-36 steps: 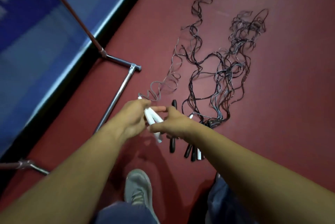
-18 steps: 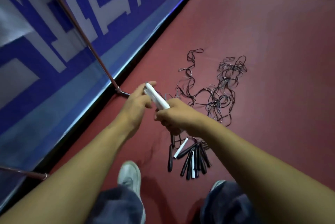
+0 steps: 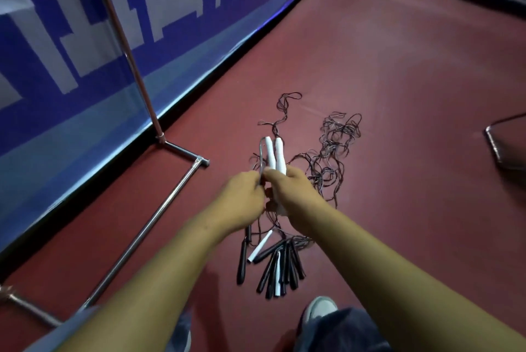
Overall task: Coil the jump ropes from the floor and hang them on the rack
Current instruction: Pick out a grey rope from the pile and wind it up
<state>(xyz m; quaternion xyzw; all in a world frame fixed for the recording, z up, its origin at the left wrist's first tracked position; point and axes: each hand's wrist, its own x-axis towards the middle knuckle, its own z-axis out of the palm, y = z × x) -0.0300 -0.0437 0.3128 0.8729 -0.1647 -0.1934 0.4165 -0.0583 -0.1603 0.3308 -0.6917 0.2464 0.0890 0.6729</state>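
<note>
The person is looking down at the red floor [image 3: 398, 81] and holding one jump rope up in front of them. The right hand [image 3: 293, 192] is curling round a pair of white handles [image 3: 274, 156], which are sticking up side by side above the knuckles. The left hand [image 3: 242, 198] is pinching the thin grey cord [image 3: 261, 158] where it is looping out of the handle tops and running down beside them. The two hands are touching each other.

The other ropes [image 3: 333, 158] are lying in a loose tangle on the floor just beyond the hands. Their black handles [image 3: 281, 269] — with a couple of white ones among them — are bunching together near the person's shoe [image 3: 320, 307]. The rack [image 3: 150, 226] is standing to the left beside the blue banner [image 3: 71, 24], its base bar lying along the floor and its post rising out of view.

The rope is looking light and very limp — the cord is thin and kinked, so loops will probably be slipping apart unless they are pinched where they cross. The handles are the only stiff parts and are looking smooth, so gripping both together in one fist, as the right hand is doing, seems the surest hold. That is leaving the other hand free for gathering cord into even loops. The trailing cord may be snagging in the tangle, though the hands are hiding where it is running.
</note>
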